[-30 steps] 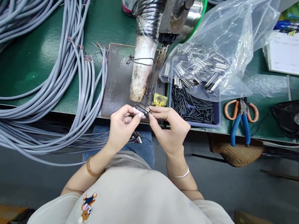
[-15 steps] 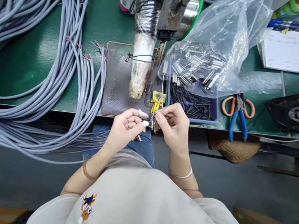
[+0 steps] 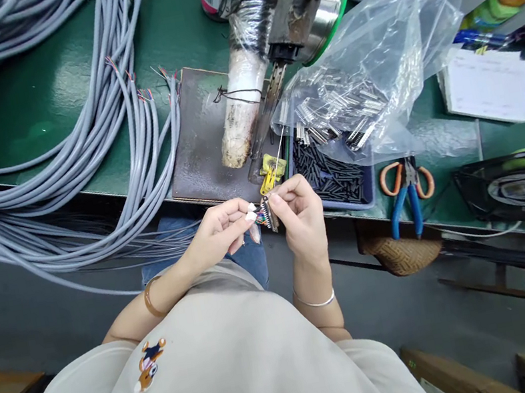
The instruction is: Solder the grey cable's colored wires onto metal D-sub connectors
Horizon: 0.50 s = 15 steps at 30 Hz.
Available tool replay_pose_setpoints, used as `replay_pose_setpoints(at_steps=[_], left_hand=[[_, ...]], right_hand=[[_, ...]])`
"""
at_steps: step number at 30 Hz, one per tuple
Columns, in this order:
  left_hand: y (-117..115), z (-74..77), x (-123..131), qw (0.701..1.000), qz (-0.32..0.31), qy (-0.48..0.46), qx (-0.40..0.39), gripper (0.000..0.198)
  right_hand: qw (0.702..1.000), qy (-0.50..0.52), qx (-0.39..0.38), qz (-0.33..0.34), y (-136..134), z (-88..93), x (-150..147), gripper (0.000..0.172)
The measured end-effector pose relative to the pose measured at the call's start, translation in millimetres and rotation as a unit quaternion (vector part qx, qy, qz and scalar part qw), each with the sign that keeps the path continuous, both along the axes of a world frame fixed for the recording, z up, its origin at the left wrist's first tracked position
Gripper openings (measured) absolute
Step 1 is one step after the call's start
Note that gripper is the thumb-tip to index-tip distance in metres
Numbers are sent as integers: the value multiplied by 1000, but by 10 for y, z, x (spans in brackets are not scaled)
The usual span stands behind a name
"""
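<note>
My left hand (image 3: 221, 232) and my right hand (image 3: 300, 215) meet just in front of the green bench's edge. Between their fingertips sits a small metal connector (image 3: 269, 213) with short coloured wires fanning toward my left fingers. My right hand pinches the connector. My left fingers pinch the coloured wire ends beside it. A yellow clip (image 3: 269, 174) lies on the bench edge just above my hands.
Grey cable bundles (image 3: 27, 129) cover the bench's left and hang over its edge. A dark mat (image 3: 200, 146) holds a wrapped tool (image 3: 245, 98). A plastic bag of metal connectors (image 3: 357, 98) lies over a blue tray of black sleeves (image 3: 334, 173). Blue-handled pliers (image 3: 406, 188) rest at the right.
Both hands have come down off the mat's edge toward my lap, and the connector has turned upright between them. My left fingers have shifted onto the wire ends.
</note>
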<state>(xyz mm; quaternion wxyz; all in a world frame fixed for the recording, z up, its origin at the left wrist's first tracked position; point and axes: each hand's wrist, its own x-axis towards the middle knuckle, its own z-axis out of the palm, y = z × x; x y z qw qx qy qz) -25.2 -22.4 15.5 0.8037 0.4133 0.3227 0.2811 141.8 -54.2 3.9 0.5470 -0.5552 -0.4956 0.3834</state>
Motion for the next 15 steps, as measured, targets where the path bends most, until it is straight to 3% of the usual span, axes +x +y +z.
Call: replay_pose_setpoints(at_steps=[15], left_hand=[[-20, -62, -25, 998, -25, -28, -46, 42]], right_hand=[[995, -101, 1, -14, -41, 17, -1, 21]])
